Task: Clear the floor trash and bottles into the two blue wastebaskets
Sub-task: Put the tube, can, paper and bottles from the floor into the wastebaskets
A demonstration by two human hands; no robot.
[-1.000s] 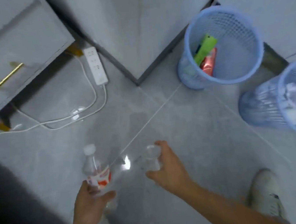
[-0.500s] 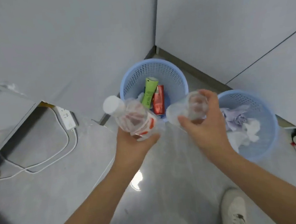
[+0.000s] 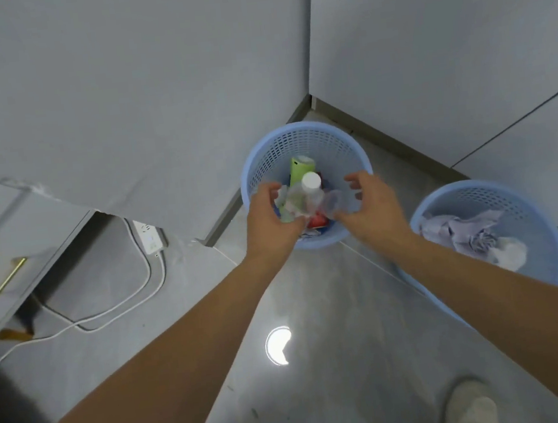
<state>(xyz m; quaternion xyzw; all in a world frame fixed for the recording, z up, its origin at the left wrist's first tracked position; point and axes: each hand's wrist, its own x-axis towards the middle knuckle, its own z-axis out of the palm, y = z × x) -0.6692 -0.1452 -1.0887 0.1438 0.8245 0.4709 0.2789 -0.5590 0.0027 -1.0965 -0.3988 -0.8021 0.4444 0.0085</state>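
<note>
Both my hands hover over the left blue wastebasket (image 3: 300, 133), which stands in the wall corner. My left hand (image 3: 270, 219) and my right hand (image 3: 370, 205) have loosely spread fingers. Between them a clear bottle with a white cap and red label (image 3: 310, 191) sits upright inside the basket, free of my left fingers. A second clear bottle (image 3: 336, 202) lies just off my right thumb. A green tube (image 3: 301, 171) and a red item (image 3: 316, 221) lie underneath. The right blue wastebasket (image 3: 543, 218) holds crumpled paper and tissue (image 3: 469, 236).
A white power strip (image 3: 149, 238) and its cables (image 3: 115, 307) lie on the grey floor to the left, under a grey cabinet with a brass handle (image 3: 3, 285). Walls close the corner behind the baskets. My shoe (image 3: 470, 408) is at the bottom right.
I rose from the floor with a bottle in each hand and carried them over the left basket. Both hands have opened and the bottles now sit inside it.
</note>
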